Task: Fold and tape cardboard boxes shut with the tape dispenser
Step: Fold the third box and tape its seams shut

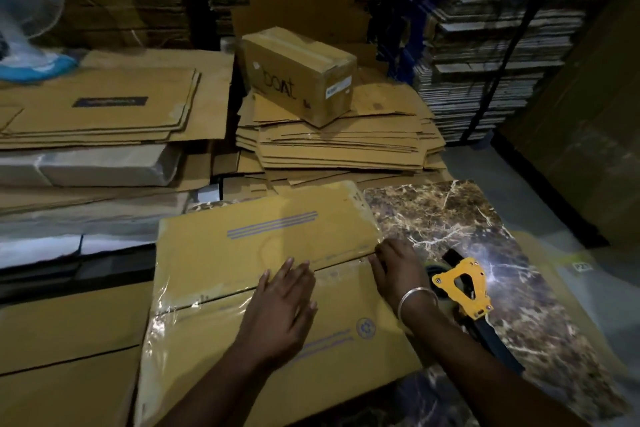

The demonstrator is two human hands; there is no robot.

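The left hand (282, 305) lies flat, fingers straight, pressing the taped seam of the cardboard box (263, 288) on the marble bench (450, 218). The right hand (394, 262), fingers bent, presses the tape at the seam's right end, its grip holding nothing. Just beside it lies the yellow tape dispenser (462, 286).

A marble-patterned desk (450, 218) shows brown, white-veined stone at the right. A blue-based fan (31, 10) stands at the far left behind a pile of flattened cardboard sheets (104, 107), and tall stacks of flat cardboard (502, 45) fill the racks at the back right. A silver bangle (414, 298) circles one wrist.
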